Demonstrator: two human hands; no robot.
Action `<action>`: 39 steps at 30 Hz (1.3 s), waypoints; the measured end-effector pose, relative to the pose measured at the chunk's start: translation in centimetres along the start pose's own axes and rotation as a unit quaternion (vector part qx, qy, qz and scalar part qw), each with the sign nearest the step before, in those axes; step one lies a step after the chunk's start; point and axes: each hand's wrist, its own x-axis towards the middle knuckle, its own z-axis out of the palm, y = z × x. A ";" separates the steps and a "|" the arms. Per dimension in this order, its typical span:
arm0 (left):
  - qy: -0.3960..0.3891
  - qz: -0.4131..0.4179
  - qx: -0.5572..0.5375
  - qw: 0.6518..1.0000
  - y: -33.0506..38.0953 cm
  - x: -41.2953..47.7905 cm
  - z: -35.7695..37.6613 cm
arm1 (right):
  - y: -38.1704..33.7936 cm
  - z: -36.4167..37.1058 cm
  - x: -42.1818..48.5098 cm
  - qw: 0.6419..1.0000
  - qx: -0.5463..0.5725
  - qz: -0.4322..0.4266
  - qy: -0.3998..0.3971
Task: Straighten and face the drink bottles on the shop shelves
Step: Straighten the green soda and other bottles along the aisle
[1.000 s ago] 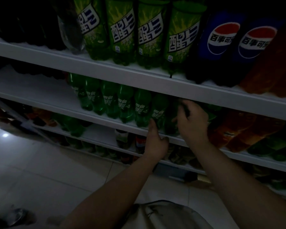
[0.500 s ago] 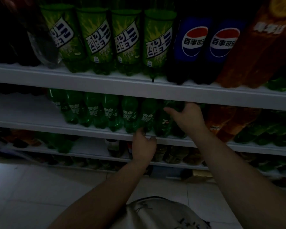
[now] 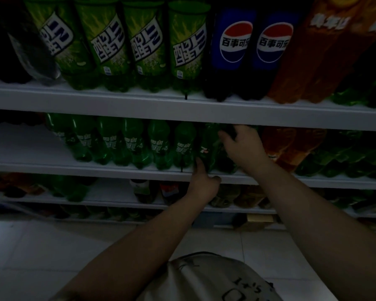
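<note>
Left hand (image 3: 204,184): one finger points straight up against the foot of the 7-Up bottle (image 3: 204,146), the others curl at the middle shelf (image 3: 117,170) edge; whether it grips, cannot tell.
Right hand (image 3: 242,149): fingers (image 3: 245,130) clamped round the top of the green bottle (image 3: 223,162) just right.
Both bottles: upright, ending the green row.

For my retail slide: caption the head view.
In dim light, the left hand touches the base of a green 7-Up bottle while the right hand grips the neighbouring bottle.
</note>
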 end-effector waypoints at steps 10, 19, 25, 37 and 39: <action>0.057 0.000 0.023 0.998 0.0 0.4 2.1 | 5.7 -1.4 -5.1 0.992 0.027 0.118 0.029; 0.162 -0.037 0.027 0.986 1.4 2.0 5.1 | 7.1 2.5 -4.2 0.983 0.046 0.176 0.021; 0.241 -0.104 0.032 0.964 1.5 3.5 5.7 | 7.1 4.1 -5.2 0.972 0.028 0.208 0.110; 0.280 -0.066 0.317 0.904 -0.5 4.2 4.7 | 8.7 5.2 -5.7 0.972 0.061 0.215 0.078; 0.285 -0.047 0.354 0.890 -0.8 3.8 4.5 | 8.3 5.6 -6.1 0.969 0.031 0.229 0.087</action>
